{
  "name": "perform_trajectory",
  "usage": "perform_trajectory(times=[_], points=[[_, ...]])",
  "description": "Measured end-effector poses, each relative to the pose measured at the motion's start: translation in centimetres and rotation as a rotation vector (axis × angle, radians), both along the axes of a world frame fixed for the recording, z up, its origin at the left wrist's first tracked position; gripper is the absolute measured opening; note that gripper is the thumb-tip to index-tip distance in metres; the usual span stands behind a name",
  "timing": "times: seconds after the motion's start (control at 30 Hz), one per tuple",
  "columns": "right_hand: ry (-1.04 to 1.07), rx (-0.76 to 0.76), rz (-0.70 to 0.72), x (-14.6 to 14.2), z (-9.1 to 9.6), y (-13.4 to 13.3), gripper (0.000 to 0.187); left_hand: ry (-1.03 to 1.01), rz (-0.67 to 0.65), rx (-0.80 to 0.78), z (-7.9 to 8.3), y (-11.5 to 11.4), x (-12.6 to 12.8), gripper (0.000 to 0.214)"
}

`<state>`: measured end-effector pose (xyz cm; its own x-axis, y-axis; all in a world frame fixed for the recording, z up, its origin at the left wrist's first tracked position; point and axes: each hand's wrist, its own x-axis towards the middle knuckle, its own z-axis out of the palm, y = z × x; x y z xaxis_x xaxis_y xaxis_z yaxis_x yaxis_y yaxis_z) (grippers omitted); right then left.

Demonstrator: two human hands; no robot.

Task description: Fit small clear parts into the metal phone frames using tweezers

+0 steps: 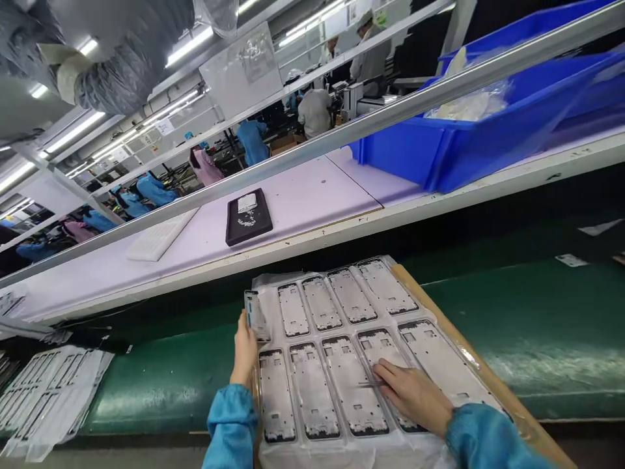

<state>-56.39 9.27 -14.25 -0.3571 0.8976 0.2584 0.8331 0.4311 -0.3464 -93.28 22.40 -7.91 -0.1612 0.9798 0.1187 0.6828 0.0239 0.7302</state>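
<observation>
My left hand, in a blue sleeve, is closed on a thin phone frame, tilted up at the left edge of a clear plastic tray. Two rows of phone frames lie in the tray's pockets; one of them, a white-faced phone frame with black ends, is in the near row. My right hand is over the near row, its fingers pinching thin metal tweezers. The tweezers point left, above the frames. Whether their tips touch anything, I cannot tell.
The tray rests on brown board over a green conveyor belt. Another tray of frames lies left. On the shelf are a black tray with small white bits and a blue bin. People work in the background.
</observation>
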Motion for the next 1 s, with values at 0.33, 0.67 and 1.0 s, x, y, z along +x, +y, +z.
perform_trajectory(times=[0.33, 0.67, 1.0], points=[[-0.245, -0.022, -0.087, -0.2, 1.1, -0.2, 0.025, -0.419, 0.008, 0.164, -1.2, -0.4, -2.0, 0.056], [-0.319, -0.108, -0.229, -1.3, 1.2, -0.9, 0.017, -0.504, -0.228, -0.002, -3.7, -4.6, 1.3, 0.051], [-0.258, -0.033, -0.233, -1.9, 0.8, -1.1, 0.020, -0.220, -0.298, 0.157, -3.8, 1.5, -0.3, 0.051]])
